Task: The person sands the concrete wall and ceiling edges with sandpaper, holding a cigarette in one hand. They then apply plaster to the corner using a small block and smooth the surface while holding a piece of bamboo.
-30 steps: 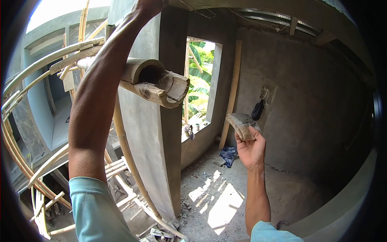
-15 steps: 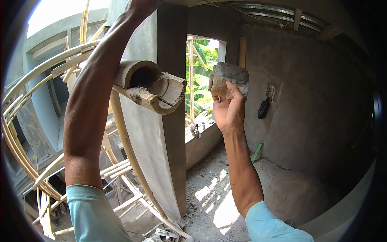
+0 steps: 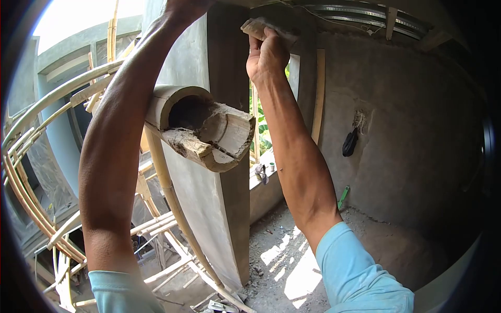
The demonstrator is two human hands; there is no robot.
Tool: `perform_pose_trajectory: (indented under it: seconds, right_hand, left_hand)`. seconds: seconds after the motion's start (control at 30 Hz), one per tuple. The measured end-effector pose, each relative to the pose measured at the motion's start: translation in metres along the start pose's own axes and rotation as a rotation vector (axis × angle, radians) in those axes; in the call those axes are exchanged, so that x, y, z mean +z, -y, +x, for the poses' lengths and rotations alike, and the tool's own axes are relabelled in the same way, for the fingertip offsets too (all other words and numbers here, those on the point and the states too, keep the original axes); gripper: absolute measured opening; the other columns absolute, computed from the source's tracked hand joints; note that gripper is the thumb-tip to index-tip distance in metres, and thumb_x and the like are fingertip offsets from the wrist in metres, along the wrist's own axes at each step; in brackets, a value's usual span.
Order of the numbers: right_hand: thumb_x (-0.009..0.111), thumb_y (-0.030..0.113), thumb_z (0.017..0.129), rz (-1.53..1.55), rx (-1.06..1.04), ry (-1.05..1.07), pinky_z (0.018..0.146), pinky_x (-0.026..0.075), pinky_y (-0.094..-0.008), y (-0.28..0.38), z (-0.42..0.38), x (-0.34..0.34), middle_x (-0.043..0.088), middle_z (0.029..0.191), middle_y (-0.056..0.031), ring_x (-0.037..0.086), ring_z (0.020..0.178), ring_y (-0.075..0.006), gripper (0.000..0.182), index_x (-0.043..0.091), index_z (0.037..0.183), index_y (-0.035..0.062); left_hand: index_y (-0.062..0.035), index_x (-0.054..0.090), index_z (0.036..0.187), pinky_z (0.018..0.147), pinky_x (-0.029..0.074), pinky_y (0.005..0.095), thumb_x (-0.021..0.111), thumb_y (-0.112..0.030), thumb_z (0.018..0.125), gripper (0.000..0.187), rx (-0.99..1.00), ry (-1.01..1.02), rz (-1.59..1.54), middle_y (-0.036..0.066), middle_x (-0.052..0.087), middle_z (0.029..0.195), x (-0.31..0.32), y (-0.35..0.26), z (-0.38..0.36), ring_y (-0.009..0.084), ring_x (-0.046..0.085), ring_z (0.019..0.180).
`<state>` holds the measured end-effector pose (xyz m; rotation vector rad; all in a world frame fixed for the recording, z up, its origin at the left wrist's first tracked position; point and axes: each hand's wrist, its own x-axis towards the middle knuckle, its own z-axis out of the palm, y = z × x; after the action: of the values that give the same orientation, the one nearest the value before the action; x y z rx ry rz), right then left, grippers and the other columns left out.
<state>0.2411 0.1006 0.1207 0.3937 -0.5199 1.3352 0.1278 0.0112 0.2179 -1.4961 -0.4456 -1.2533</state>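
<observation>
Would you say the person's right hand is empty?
No, the right hand grips a flat, rough-edged piece between thumb and fingers.

Right hand (image 3: pixel 268 56) holding flat chunk (image 3: pixel 254 26), broken bamboo (image 3: pixel 231 134)

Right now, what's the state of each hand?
Left hand: cut off by the picture's top edge; open or closed can't be told.
Right hand: closed, holding a flat, rough-edged piece.
</observation>
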Motion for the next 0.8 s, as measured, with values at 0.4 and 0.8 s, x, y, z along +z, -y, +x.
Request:
perform_pose_trajectory:
  seconds: [0.4, 0.8]
  right_hand:
    - [0.054, 0.000, 0.092, 0.161, -0.007, 0.024, 0.095, 0.058, -0.0368, -0.018, 0.035, 0.019, 0.060, 0.116, -0.0078, 0.063, 0.105, -0.0212, 0.030, 0.053, 0.122, 0.0038]
    - [0.054, 0.005, 0.094, 0.166, -0.057, -0.018, 0.090, 0.058, -0.0338, -0.034, 0.050, 0.025, 0.060, 0.116, -0.0074, 0.064, 0.101, -0.0196, 0.031, 0.051, 0.124, 0.0063]
  left_hand:
    - [-0.0035, 0.060, 0.122, 0.067, 0.056, 0.0336, 0.069, 0.004, 0.071, 0.052, 0.039, -0.021, 0.093, 0.012, 0.063, 0.096, -0.002, 0.001, -0.001, 0.0228, 0.067, 0.073]
    - [-0.0024, 0.060, 0.121, 0.062, 0.056, 0.0318, 0.066, 0.009, 0.071, 0.052, 0.006, -0.021, 0.013, 0.013, 0.062, 0.093, 0.000, -0.002, -0.003, 0.0208, 0.069, 0.070]
